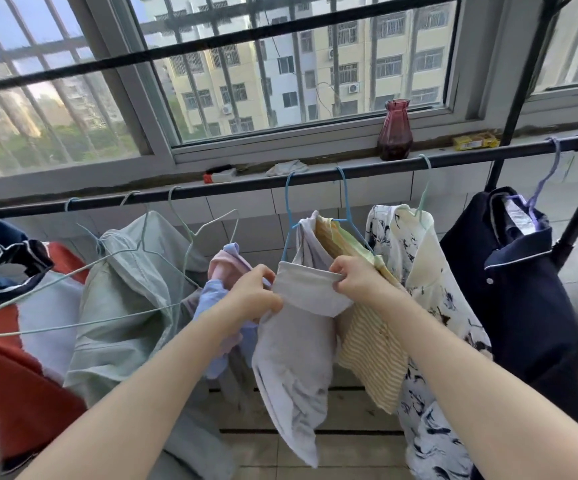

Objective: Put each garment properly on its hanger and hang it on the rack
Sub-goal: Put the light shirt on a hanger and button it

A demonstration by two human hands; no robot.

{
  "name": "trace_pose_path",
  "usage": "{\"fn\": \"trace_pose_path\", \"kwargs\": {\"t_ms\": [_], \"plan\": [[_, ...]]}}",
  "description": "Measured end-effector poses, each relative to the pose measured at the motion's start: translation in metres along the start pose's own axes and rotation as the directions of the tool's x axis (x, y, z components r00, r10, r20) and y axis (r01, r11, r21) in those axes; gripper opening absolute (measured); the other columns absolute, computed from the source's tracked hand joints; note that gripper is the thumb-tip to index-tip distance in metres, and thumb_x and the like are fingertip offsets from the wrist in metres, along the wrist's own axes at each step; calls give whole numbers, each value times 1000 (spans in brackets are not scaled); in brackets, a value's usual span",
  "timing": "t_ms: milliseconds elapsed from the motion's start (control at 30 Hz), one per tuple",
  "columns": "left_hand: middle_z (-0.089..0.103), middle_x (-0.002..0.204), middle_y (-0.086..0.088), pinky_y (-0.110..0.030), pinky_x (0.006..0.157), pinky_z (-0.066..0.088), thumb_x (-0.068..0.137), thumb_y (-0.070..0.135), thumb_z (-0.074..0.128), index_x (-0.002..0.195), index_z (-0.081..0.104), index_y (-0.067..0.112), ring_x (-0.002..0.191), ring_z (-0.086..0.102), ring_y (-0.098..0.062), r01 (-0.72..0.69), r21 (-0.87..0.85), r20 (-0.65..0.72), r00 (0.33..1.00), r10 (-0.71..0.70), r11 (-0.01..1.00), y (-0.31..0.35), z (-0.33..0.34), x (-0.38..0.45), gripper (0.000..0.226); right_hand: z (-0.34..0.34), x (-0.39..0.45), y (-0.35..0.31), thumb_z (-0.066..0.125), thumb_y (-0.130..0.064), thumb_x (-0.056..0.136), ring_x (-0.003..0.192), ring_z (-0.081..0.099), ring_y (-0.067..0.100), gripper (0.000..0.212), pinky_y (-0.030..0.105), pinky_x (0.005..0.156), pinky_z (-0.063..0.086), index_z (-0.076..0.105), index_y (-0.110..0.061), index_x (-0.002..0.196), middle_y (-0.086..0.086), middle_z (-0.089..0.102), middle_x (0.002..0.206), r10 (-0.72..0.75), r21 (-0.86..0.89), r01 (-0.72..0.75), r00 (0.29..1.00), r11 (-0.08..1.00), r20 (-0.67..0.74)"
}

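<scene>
Head view. Both hands are raised to the pale lilac garment (294,327), which hangs on a blue hanger (289,216) hooked over the black rack bar (384,168). Left hand (258,296): grip pinching the left end of the garment's folded upper edge, fingers curled round the cloth. Right hand (353,275): grip pinching the right end of the same edge, so the band of cloth runs straight between the two grips. The rest of the garment falls below the hands toward the tiled floor (349,445).

Just behind the right grip and touching the lilac piece: a yellow striped garment (370,348), on a second blue hanger. Right of that grip: a white garment with dark print (429,306) on a light green hanger, then a navy shirt (519,289) on a purple hanger, well apart.

Left of the left grip: a pink-and-blue garment (221,271), partly hidden by the hand; a bare wire hanger (197,233) on the bar; a sage green garment (135,292); farther left a red, white and navy garment (28,341).

Beyond the bar, on the windowsill (315,161): a dark red vase (394,131) and a yellow box (476,140).
</scene>
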State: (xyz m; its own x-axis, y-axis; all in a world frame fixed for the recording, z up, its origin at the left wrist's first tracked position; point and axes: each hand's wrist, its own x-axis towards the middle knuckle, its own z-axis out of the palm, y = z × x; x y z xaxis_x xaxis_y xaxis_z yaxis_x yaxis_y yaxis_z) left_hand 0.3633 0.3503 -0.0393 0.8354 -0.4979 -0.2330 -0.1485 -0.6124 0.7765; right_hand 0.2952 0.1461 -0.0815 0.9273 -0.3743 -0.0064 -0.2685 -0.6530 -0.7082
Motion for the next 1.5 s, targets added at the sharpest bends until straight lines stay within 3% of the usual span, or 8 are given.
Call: {"fn": "trace_pose_path", "kwargs": {"t_ms": [233, 400, 533, 700, 867, 1033, 1267, 1500], "plan": [[55, 72, 8, -15, 61, 41, 75, 5, 65, 111, 56, 24, 69, 53, -7, 19, 114, 86, 996, -29, 993, 8, -7, -4, 41, -4, -1, 2, 44, 8, 79, 101, 62, 27, 40, 37, 85, 54, 68, -10, 106, 8, 66, 104, 43, -249, -13, 992, 969, 115], [57, 90, 1, -22, 62, 40, 93, 31, 64, 104, 63, 18, 73, 52, -12, -67, -221, -159, 987, 32, 973, 17, -7, 4, 17, -6, 9, -11, 38, 7, 87, 106, 56, 25, 45, 39, 93, 49, 60, -8, 123, 9, 62, 115, -47, -6, 47, 999, 999, 18], [59, 85, -4, -24, 59, 40, 103, 20, 43, 84, 60, 19, 69, 53, -16, -66, -287, -281, 960, -18, 956, 13, -9, 34, 26, -6, 24, -19, 41, -1, 93, 111, 57, 27, 40, 45, 98, 47, 56, -10, 130, 9, 63, 117, -38, 95, 44, 997, 995, -63], [59, 90, -3, -26, 72, 45, 100, 3, 42, 118, 58, 6, 82, 54, -20, -70, -268, -218, 976, 10, 961, 15, -4, 79, 25, -3, 41, -26, 50, -9, 92, 111, 58, 25, 39, 45, 98, 48, 56, -11, 131, 7, 63, 120, 14, 159, -6, 998, 987, -54], [57, 109, -5, -12, 54, 40, 95, -3, 49, 133, 49, 9, 91, 53, -16, -149, -165, -105, 986, 132, 975, 23, 4, 120, 40, 0, 68, -32, 54, -8, 89, 113, 59, 25, 38, 43, 100, 46, 59, -10, 127, 8, 64, 121, 43, 182, -24, 994, 983, -102], [63, 96, -4, -8, 64, 47, 84, -8, 65, 110, 58, 4, 87, 60, -13, -220, -257, -8, 974, 225, 941, 29, 9, 146, 30, 5, 93, -33, 66, -37, 79, 93, 67, 15, 31, 43, 88, 54, 68, -22, 106, -5, 71, 98, -1, 189, 23, 993, 982, -117], [54, 71, 1, -16, 55, 41, 67, 5, 76, 78, 53, 10, 62, 47, -8, -368, -372, -203, 928, 312, 852, 12, 5, 143, 26, 7, 88, -47, 67, -8, 85, 57, 53, -11, 36, 7, 59, 40, 50, -39, 76, -20, 59, 62, -130, 149, 156, 977, 977, -170], [55, 65, 1, -22, 61, 41, 73, 0, 64, 70, 60, 20, 61, 48, -11, -510, -29, -374, 803, 464, 860, 9, -15, 129, 20, 6, 92, -50, 55, 9, 86, 64, 53, -2, 33, 12, 63, 41, 57, -23, 76, -6, 59, 73, -172, 213, 241, 939, 947, -297]]}}
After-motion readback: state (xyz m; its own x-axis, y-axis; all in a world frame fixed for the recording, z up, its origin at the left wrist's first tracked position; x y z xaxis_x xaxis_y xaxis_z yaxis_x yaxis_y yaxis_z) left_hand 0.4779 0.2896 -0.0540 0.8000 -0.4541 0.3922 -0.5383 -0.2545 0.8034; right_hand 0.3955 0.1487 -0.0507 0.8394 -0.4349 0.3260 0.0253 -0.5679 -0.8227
